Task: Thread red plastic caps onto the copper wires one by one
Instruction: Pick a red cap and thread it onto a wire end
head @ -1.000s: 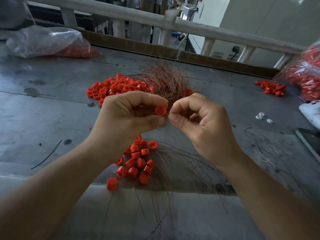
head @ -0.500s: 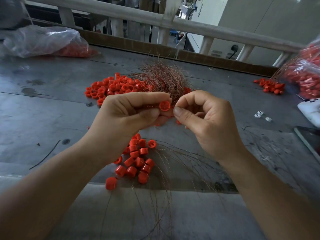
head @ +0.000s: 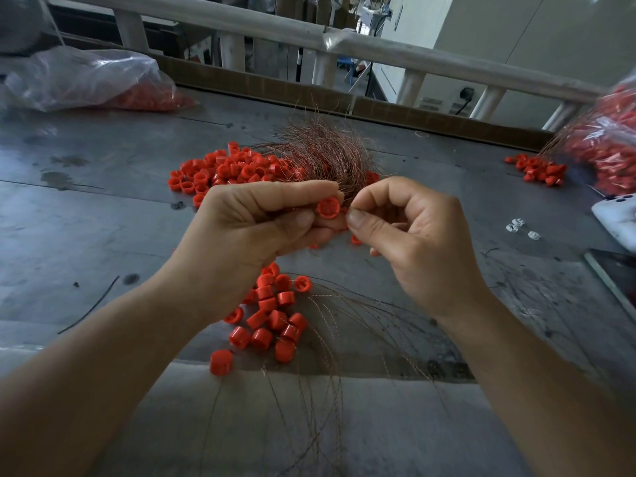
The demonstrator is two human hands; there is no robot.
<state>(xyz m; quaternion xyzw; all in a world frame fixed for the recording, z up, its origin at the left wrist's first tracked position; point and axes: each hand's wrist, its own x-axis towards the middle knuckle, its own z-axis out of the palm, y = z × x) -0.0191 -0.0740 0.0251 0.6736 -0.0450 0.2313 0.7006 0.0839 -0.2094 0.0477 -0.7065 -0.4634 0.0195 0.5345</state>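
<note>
At the near edge of the worktop (head: 103, 235), a cap cluster (head: 272, 318) lies among fanned loose strands (position unchanged). Above it, the left hand (head: 247, 232) holds one red cap (head: 328, 207) in a thumb-and-forefinger grip, with the open face toward the camera. One second ago the cap sat slightly lower. The right hand (head: 413, 242) has its grip pinched on a strand of the copper wires (head: 323, 149), just beside the cap. Behind the hands, the loose cap pile (head: 220, 170) touches the wire bundle.
</note>
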